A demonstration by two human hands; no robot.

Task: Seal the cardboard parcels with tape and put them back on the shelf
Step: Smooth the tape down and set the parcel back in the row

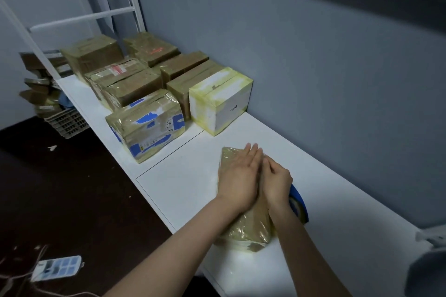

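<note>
Cardboard parcel [252,229], laid on the white shelf [183,188], pressed under flat, straight-fingered left hand [237,176], right hand [276,182] curled on top beside it, grip impossible to tell, blue tape roll [299,201] just behind right wrist.

Left hand [237,182] flat, right hand [277,183] beside it, on a tape-wrapped brown cardboard parcel [251,229], lower centre on the white table [181,188].
</note>
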